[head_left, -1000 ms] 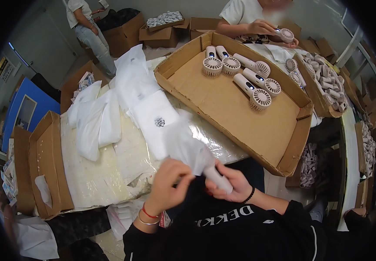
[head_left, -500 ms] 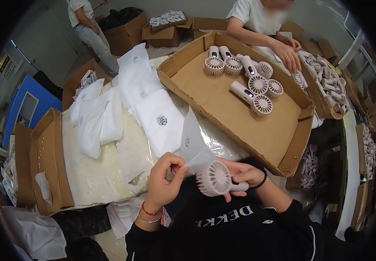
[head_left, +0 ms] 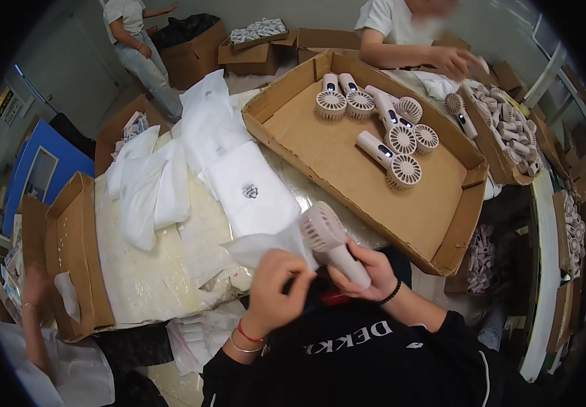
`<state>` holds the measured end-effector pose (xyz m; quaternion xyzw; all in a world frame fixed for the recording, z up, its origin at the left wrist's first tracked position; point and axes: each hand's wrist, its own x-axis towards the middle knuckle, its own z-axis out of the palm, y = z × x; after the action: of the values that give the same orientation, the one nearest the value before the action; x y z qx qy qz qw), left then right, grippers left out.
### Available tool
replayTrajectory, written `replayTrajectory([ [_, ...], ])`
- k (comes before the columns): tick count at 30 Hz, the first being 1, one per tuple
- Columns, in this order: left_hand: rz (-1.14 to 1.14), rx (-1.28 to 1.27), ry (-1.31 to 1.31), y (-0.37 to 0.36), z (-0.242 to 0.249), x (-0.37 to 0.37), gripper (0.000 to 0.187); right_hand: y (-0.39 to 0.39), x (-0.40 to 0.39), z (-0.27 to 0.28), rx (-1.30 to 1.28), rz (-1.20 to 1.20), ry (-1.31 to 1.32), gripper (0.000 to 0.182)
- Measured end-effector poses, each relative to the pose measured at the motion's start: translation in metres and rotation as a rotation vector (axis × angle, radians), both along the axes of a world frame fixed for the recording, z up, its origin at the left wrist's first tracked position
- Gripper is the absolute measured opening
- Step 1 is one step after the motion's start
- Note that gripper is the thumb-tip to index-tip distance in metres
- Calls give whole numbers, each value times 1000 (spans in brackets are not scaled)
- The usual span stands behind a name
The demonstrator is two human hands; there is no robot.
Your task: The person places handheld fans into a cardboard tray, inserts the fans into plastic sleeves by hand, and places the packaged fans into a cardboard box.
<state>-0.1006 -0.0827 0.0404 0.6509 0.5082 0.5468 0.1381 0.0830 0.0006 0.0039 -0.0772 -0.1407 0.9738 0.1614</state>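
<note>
Right hand (head_left: pixel 364 271): closed round the handle of a small pink fan (head_left: pixel 333 243), low and close to the body.
Fan axis: handle runs down toward the right hand; round head tilted up and away to the left.
Left hand (head_left: pixel 280 288): pinching the edge of a white bag (head_left: pixel 260 245), just left of the fan head; bag touches the head, so the left hand is the nearer one to the bag mouth.
Table (head_left: pixel 164 278): covered in plastic sheet, loose white bags piled on it beyond the hands.
Big cardboard tray (head_left: pixel 347 163): six like fans lying at its far end, the rest bare.
Far box (head_left: pixel 510 129): heaped full of fans, right of the tray.
Co-worker's hand (head_left: pixel 457 60): raised beyond the tray's far edge.
</note>
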Motion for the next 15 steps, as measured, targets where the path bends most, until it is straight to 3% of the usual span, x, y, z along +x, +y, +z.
replayTrajectory([
  [1,-1,5,1,0,-1,-8,12,7,6,-6,93,64,97,53],
  [2,-20,-72,-184,0,-2,-17,10,10,10,6,254,20,36,59],
  [3,-38,-150,-370,-2,-3,-26,9,13,15,7,254,23,34,59],
  [5,-92,-191,-423,-5,-4,-38,6,19,24,8,421,140,-25,60],
  [9,-242,-246,-461,-3,-5,-46,6,20,15,14,414,257,-153,67],
  [15,-428,-330,-447,-2,1,-55,8,25,-4,1,356,430,-86,65],
])
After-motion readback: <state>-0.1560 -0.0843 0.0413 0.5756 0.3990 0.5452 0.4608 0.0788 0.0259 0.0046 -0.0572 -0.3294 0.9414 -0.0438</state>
